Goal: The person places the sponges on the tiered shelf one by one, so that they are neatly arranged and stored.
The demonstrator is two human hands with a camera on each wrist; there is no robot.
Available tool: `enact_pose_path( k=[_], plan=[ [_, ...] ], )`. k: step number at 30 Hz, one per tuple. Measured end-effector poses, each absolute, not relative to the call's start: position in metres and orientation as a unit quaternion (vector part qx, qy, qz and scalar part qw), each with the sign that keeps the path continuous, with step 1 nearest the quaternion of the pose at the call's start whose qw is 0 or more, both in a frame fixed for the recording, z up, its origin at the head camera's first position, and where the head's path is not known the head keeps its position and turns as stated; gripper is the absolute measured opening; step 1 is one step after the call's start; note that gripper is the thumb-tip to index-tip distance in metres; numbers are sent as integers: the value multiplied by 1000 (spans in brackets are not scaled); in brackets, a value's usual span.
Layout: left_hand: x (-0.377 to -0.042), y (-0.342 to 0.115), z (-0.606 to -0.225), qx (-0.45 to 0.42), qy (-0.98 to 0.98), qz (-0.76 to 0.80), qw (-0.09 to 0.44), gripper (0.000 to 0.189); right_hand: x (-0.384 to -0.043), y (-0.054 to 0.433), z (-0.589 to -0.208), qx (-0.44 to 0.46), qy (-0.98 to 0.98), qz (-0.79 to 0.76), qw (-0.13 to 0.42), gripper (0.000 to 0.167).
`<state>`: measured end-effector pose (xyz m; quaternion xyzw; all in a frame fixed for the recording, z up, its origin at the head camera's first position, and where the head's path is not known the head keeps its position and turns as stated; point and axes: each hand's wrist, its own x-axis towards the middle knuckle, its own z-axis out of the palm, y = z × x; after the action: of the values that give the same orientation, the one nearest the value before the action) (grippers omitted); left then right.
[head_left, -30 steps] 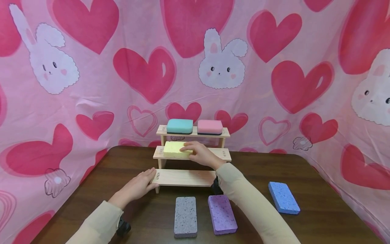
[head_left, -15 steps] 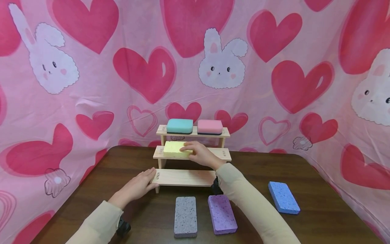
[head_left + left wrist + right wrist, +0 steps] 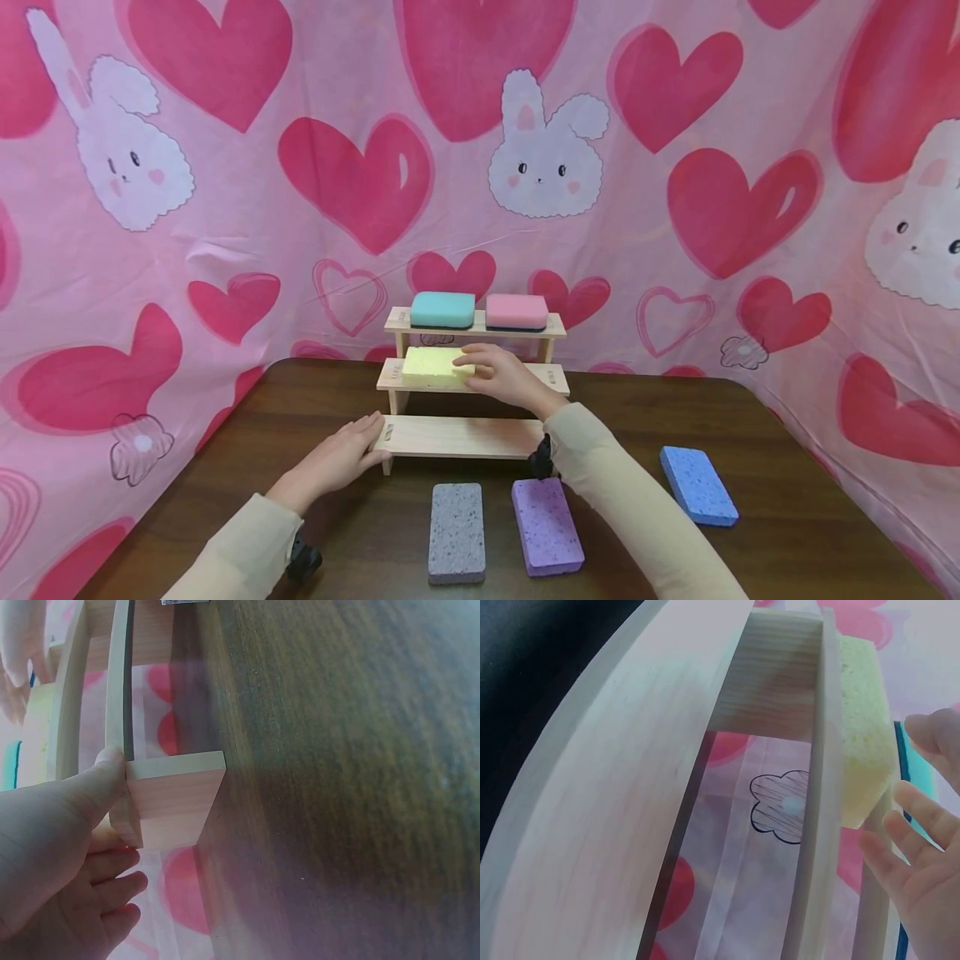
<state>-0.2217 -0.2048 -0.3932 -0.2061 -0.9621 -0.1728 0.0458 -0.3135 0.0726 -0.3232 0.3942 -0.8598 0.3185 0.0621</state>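
Note:
A yellow sponge (image 3: 433, 367) lies on the left part of the middle step of a three-step wooden display stand (image 3: 457, 437). My right hand (image 3: 506, 379) is just off its right end, with fingers spread and loosely bent. The right wrist view shows a gap between the fingertips (image 3: 904, 791) and the sponge (image 3: 862, 731). My left hand (image 3: 337, 458) holds the left end of the lowest step, thumb (image 3: 105, 776) at its front edge and fingers round the end. A teal sponge (image 3: 442, 309) and a pink sponge (image 3: 517, 312) sit side by side on the top step.
On the dark wooden table (image 3: 622, 467), a grey sponge (image 3: 457, 533) and a purple sponge (image 3: 547, 527) lie in front of the stand. Farther right is a blue sponge (image 3: 699, 487). A pink curtain (image 3: 465, 225) with hearts and rabbits hangs behind the table.
My right hand has let go of the yellow sponge and shifted slightly right and up. The sponge stays in place, and my left hand has not moved.

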Motion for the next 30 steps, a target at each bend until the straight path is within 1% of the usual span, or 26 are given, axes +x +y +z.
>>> enact_pose_path(
  k=[5, 19, 25, 30],
  plan=[
    [-222, -205, -393, -199, -963, -175, 40, 64, -308, 79, -323, 383, -858, 338, 59, 33],
    [-222, -205, -393, -196, -964, -177, 37, 64, -293, 109, -321, 401, -837, 364, 81, 43],
    [-223, -205, -393, -192, -965, -176, 31, 64, -286, 122, -318, 380, -844, 371, 70, 46],
    [-223, -204, -393, -187, -966, -177, 25, 64, -280, 133, -319, 381, -838, 384, 70, 46]
  ],
)
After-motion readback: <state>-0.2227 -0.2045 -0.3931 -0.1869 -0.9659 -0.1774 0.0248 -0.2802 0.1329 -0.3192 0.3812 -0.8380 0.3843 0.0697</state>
